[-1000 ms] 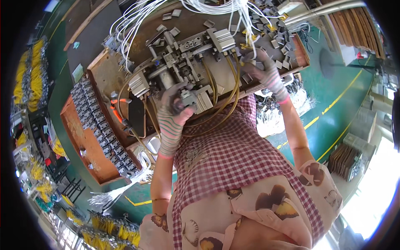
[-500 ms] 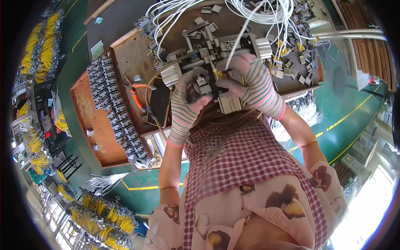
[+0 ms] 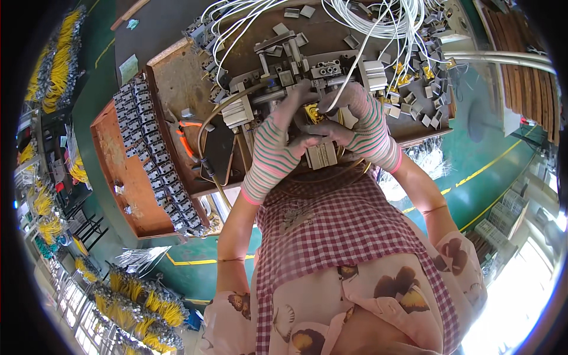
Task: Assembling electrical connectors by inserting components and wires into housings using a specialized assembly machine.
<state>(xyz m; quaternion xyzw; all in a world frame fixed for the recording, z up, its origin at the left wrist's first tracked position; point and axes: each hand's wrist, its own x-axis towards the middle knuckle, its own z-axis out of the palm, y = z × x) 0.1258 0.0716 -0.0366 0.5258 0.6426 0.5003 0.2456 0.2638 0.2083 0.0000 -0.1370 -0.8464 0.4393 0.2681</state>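
Observation:
Both my hands wear pink-and-green striped gloves with grey fingers, and they meet over a metal clamping fixture at the bench's near edge. My right hand is closed on a white cable that rises from its fingertips. By those fingertips, between my hands, is a small yellow piece. My left hand curls toward the fixture, its thumb by the right hand's fingers. Whatever its fingers hold is hidden.
Rows of metal housings fill an orange-brown tray at left. Orange-handled pliers lie beside it. A coil of white cables spreads at the back. Loose metal pieces are scattered at right. A brown hose arcs left of the fixture.
My left hand has moved right and inward, its fingers now reaching to the fixture. The metal housing seen in it before is out of sight. My right hand stays by the fixture with the cable.

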